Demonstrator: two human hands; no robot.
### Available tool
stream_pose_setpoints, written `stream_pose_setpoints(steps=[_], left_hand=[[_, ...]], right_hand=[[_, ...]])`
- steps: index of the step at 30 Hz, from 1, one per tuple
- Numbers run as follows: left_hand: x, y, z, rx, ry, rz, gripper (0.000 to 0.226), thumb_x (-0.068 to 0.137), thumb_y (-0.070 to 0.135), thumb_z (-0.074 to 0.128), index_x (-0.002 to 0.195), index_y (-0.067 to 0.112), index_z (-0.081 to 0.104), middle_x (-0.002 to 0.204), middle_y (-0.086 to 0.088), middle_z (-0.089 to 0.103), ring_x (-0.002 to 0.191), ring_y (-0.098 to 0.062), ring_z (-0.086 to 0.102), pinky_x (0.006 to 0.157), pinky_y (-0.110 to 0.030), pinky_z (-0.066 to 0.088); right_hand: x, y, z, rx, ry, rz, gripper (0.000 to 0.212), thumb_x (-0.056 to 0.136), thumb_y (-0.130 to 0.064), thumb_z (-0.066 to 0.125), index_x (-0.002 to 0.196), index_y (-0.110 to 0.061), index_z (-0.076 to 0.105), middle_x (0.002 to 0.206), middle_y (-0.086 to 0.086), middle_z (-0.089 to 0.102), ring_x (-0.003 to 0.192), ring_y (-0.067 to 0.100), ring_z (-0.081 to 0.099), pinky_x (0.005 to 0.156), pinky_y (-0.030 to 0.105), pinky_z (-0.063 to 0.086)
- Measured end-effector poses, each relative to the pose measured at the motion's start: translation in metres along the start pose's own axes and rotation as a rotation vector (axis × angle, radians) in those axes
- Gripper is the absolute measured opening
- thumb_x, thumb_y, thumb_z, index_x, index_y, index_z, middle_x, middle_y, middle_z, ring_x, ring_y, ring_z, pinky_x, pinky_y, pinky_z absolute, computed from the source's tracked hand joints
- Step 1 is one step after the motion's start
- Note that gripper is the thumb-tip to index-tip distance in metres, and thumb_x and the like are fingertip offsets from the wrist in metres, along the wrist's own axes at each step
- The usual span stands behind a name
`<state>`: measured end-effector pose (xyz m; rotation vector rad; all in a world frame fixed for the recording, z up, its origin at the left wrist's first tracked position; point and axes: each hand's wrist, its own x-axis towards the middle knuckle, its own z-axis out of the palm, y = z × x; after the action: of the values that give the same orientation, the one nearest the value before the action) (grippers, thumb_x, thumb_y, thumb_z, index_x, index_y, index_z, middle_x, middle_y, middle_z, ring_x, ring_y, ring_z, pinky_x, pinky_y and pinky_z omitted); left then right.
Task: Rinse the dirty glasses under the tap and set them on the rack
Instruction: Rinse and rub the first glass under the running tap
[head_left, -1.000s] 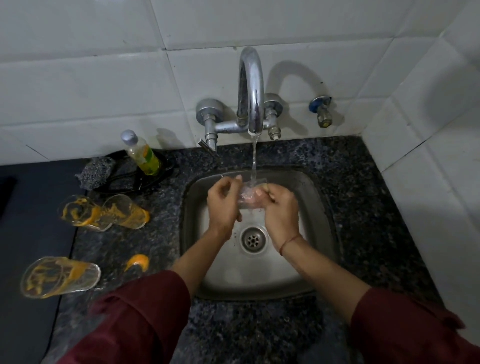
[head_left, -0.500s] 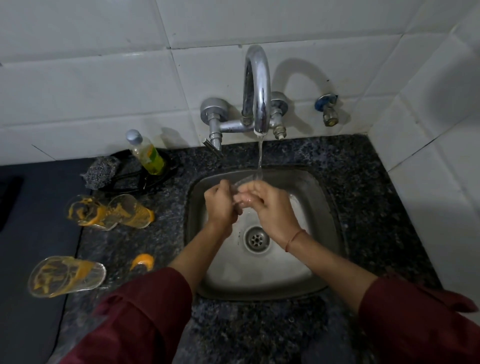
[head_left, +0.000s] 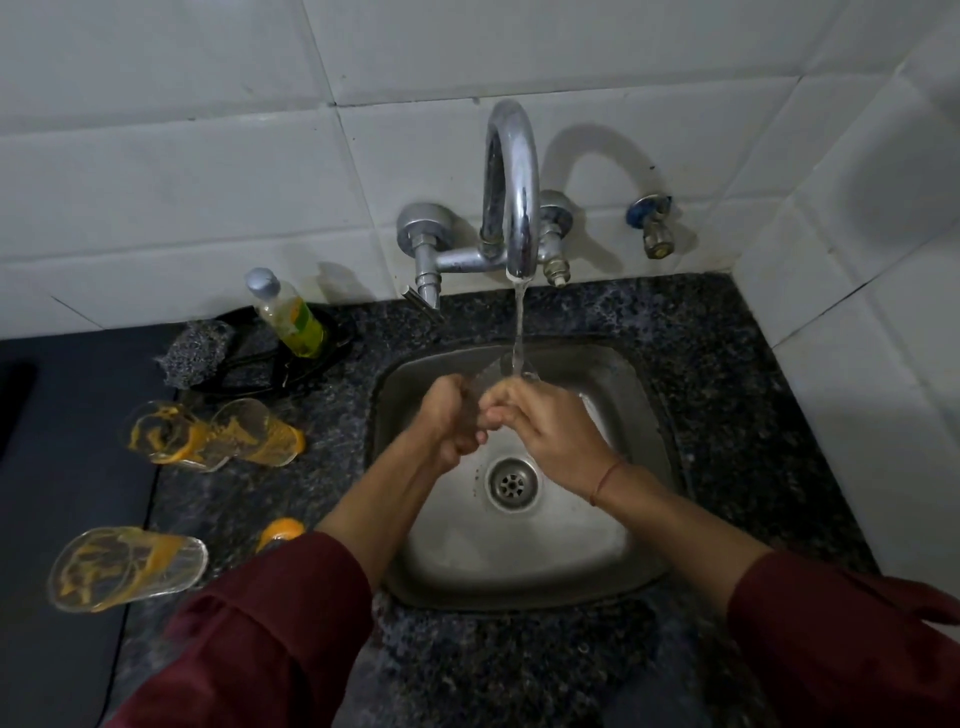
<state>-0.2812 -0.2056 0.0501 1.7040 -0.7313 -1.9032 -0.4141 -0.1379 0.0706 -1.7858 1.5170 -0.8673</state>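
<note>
Clear glass (head_left: 497, 370) sits over the sink (head_left: 641, 415), tilted, its upper end poking out above the knuckles w/ the water stream (head_left: 518, 322) from the tap (head_left: 511, 187) landing on it. Left hand (head_left: 451, 422) has its grip curled tight round the lower part. Right hand (head_left: 551, 434) takes the other side, fingers (head_left: 511, 410) curled onto the glass, and the two hands touch. They hide most of the glass, so can't tell how clean it is yet.

Step in hand: rinsing. The task overall looks early. A pair of smeared glasses (head_left: 218, 439) lies on the counter (head_left: 727, 374) left of the sink. A third smeared glass (head_left: 124, 566) lies nearer, and an orange-stained piece (head_left: 280, 530) by the left sleeve is prob. a 4th, partly hidden.

Next move, as I judge it: turn the glass so water reaches all round, tip it out, then carry it to the rack. No rack in view, so it must be found off-frame. Wet glass is slippery, so it needs a firm hold.

Vs 1 s ago: the hands were apart then, w/ the glass showing between them. Now they've closed up and the glass points up into the stream. The counter glasses, soap bottle (head_left: 288, 317) and scrubber (head_left: 200, 345) haven't moved.
</note>
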Motion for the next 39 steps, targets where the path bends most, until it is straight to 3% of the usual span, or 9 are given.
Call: stream_pose_setpoints(steps=[6, 12, 15, 18, 23, 27, 31, 35, 39], left_hand=[[-0.007, -0.031, 0.012, -0.106, 0.131, 0.638, 0.03, 0.107, 0.021, 0.049, 0.091, -0.001, 0.059, 0.074, -0.024, 0.059, 0.056, -0.025, 0.058, 0.04, -0.031, 0.049], [0.004, -0.013, -0.002, -0.058, -0.054, 0.045, 0.049, 0.104, 0.035, 0.032, 0.072, 0.008, 0.055, 0.051, -0.006, 0.048, 0.032, -0.014, 0.037, 0.031, -0.017, 0.02], [-0.001, -0.023, 0.005, -0.184, -0.05, 0.281, 0.034, 0.107, 0.033, 0.041, 0.098, 0.004, 0.057, 0.062, -0.006, 0.056, 0.047, -0.017, 0.05, 0.039, -0.023, 0.038], [-0.009, -0.036, 0.011, -0.171, 0.065, 0.558, 0.029, 0.108, 0.019, 0.041, 0.087, 0.005, 0.055, 0.06, -0.004, 0.054, 0.048, -0.017, 0.052, 0.04, -0.027, 0.043], [-0.012, -0.021, -0.002, -0.028, -0.128, 0.058, 0.045, 0.102, 0.02, 0.027, 0.068, 0.009, 0.055, 0.048, -0.005, 0.048, 0.034, -0.011, 0.036, 0.032, -0.017, 0.014], [-0.014, -0.025, 0.001, -0.109, -0.17, 0.019, 0.049, 0.1, 0.019, 0.027, 0.067, 0.01, 0.062, 0.049, -0.006, 0.053, 0.035, -0.011, 0.034, 0.033, -0.017, 0.011], [-0.02, -0.028, 0.004, -0.104, -0.134, 0.009, 0.041, 0.098, 0.021, 0.026, 0.073, 0.011, 0.056, 0.051, -0.004, 0.055, 0.042, -0.013, 0.033, 0.036, -0.019, 0.014], [-0.026, -0.032, 0.008, -0.039, -0.106, 0.054, 0.048, 0.105, 0.029, 0.023, 0.096, 0.007, 0.065, 0.078, -0.012, 0.066, 0.056, -0.017, 0.055, 0.047, -0.025, 0.041], [-0.024, -0.033, 0.015, 0.041, 0.054, 0.297, 0.043, 0.109, 0.036, 0.03, 0.121, 0.003, 0.055, 0.111, -0.01, 0.065, 0.1, -0.022, 0.061, 0.081, -0.032, 0.049]], right_hand=[[0.01, -0.009, 0.011, 0.334, 0.237, 0.302, 0.012, 0.097, -0.01, 0.06, 0.094, -0.011, 0.071, 0.089, -0.001, 0.075, 0.086, 0.013, 0.071, 0.085, 0.045, 0.058], [0.003, 0.0, -0.003, -0.107, -0.14, -0.032, 0.013, 0.097, -0.012, 0.061, 0.107, -0.014, 0.067, 0.101, -0.001, 0.075, 0.093, 0.014, 0.07, 0.083, 0.04, 0.056], [0.003, -0.002, 0.001, 0.089, 0.051, 0.11, 0.011, 0.096, -0.011, 0.06, 0.098, -0.015, 0.07, 0.093, -0.002, 0.075, 0.088, 0.013, 0.069, 0.082, 0.042, 0.056], [0.004, -0.006, 0.008, 0.309, 0.086, 0.277, 0.009, 0.096, -0.011, 0.063, 0.101, -0.013, 0.07, 0.098, -0.001, 0.075, 0.094, 0.012, 0.072, 0.088, 0.038, 0.059], [0.007, -0.004, -0.009, -0.061, -0.211, -0.03, 0.006, 0.097, -0.016, 0.061, 0.097, -0.013, 0.066, 0.085, -0.002, 0.073, 0.08, 0.009, 0.067, 0.074, 0.024, 0.048], [0.001, 0.003, -0.004, -0.257, 0.093, -0.151, 0.015, 0.09, -0.031, 0.068, 0.093, -0.017, 0.064, 0.09, -0.003, 0.067, 0.09, 0.017, 0.058, 0.09, 0.034, 0.04], [-0.014, 0.001, 0.024, 0.267, 0.396, 0.198, 0.055, 0.077, -0.031, 0.082, 0.123, -0.025, 0.053, 0.122, -0.001, 0.053, 0.114, 0.015, 0.052, 0.098, 0.028, 0.047], [-0.012, -0.008, 0.041, 0.823, 0.556, 0.434, 0.048, 0.089, -0.013, 0.074, 0.132, -0.018, 0.052, 0.114, -0.003, 0.068, 0.099, 0.013, 0.07, 0.079, 0.029, 0.058], [-0.005, 0.002, 0.048, 1.258, 0.674, 0.785, 0.046, 0.092, -0.031, 0.068, 0.13, -0.008, 0.058, 0.116, 0.015, 0.071, 0.097, 0.027, 0.072, 0.067, 0.033, 0.059]])
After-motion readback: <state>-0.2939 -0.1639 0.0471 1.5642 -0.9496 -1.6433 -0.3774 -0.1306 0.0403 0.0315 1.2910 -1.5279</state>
